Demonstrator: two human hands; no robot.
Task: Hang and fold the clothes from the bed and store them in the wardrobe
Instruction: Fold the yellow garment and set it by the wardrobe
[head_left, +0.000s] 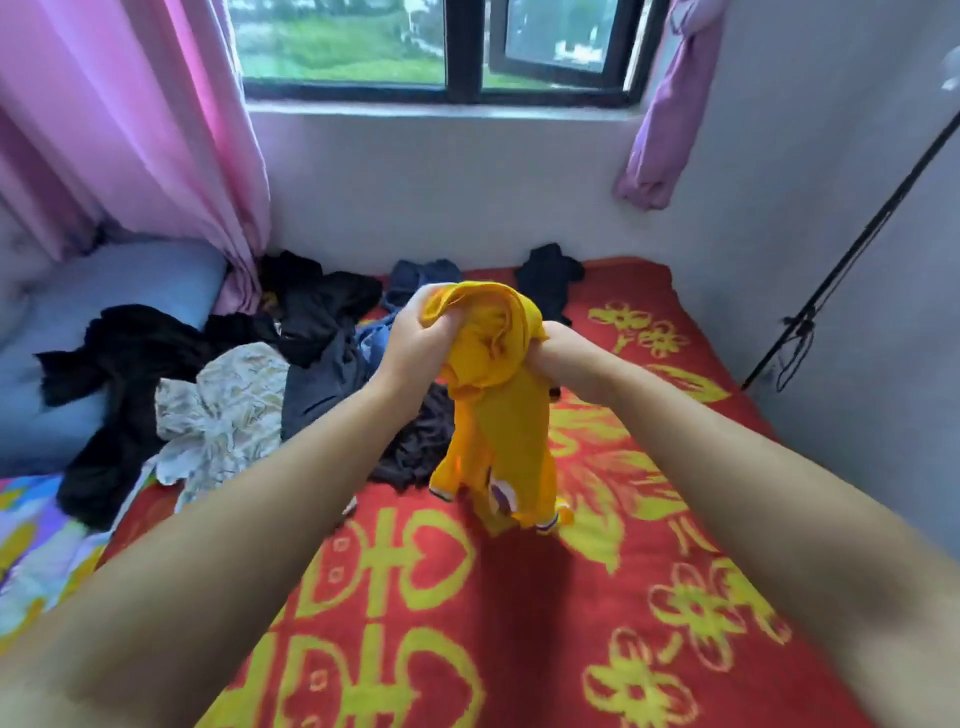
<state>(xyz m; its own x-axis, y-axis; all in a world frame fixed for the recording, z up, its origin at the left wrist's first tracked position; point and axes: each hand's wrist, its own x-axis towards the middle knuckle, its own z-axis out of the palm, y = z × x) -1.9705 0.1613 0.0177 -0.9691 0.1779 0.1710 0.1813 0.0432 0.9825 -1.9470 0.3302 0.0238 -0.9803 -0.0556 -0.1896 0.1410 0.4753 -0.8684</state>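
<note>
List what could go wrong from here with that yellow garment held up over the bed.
1. The yellow garment is bunched between the left hand and right hand, so it may fold creased unless shaken out first.
2. Its hem hangs just above the red blanket beside the dark clothes pile; laid down there, it could get tangled with them.
</note>
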